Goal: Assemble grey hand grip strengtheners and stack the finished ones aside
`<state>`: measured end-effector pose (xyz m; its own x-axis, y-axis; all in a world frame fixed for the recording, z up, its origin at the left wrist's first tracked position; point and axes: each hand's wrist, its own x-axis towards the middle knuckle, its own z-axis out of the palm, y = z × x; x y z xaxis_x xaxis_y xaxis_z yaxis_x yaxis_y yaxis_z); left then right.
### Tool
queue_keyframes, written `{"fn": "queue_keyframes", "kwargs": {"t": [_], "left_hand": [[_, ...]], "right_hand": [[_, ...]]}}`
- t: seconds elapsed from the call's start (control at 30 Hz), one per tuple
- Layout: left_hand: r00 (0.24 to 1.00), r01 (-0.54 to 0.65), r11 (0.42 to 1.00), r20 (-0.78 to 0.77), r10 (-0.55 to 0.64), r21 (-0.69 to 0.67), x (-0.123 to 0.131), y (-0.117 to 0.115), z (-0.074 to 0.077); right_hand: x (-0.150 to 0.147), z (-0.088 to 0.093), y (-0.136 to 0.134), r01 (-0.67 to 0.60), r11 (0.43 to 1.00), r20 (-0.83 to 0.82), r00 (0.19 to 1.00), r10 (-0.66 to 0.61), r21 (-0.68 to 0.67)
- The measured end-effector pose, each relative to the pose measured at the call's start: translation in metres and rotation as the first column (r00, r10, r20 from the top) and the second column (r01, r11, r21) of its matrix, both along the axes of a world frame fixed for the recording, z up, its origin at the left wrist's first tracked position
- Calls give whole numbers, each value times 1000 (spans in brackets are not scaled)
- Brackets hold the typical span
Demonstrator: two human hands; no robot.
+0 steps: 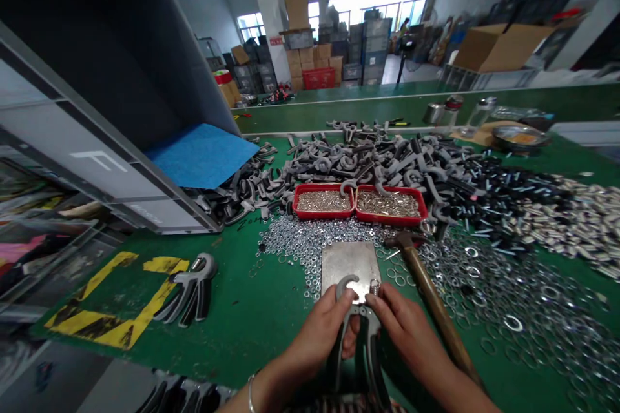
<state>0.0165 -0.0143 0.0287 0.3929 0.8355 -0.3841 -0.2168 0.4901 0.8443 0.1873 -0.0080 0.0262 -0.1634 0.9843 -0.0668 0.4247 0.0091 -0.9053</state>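
My left hand (322, 329) and my right hand (404, 326) meet at the near edge of a small steel plate (349, 261) on the green table. Both are closed around a grey metal clamp piece (356, 335) with a curved hook at its top. My left fingers pinch its hooked end. My right fingers press a small spring or threaded part (374, 286) at the top of the piece. A wooden-handled hammer (429, 293) lies just right of my right hand.
Two red trays (359, 203) of small fasteners sit beyond the plate. Washers (484, 290) litter the table. Heaps of grey hooks (368, 158) and black bolts (513, 190) lie behind. A tipped grey crate (97, 97) stands left. Finished pieces (191, 290) lie near yellow tape.
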Motion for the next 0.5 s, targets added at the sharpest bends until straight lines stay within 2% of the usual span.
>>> {"fn": "queue_keyframes", "kwargs": {"t": [0.1,0.27,0.5], "left_hand": [[997,22,1000,-68,-22,3,3,-1,2],[957,69,996,-285,-52,49,9,3,3],[916,88,981,-401,-11,173,5,-4,4]], "right_hand": [[-1,2,0,-24,1000,25,999,24,3],[-3,0,-4,-107,994,48,993,108,-15],[-5,1,-11,-44,999,-31,999,44,-6]]}}
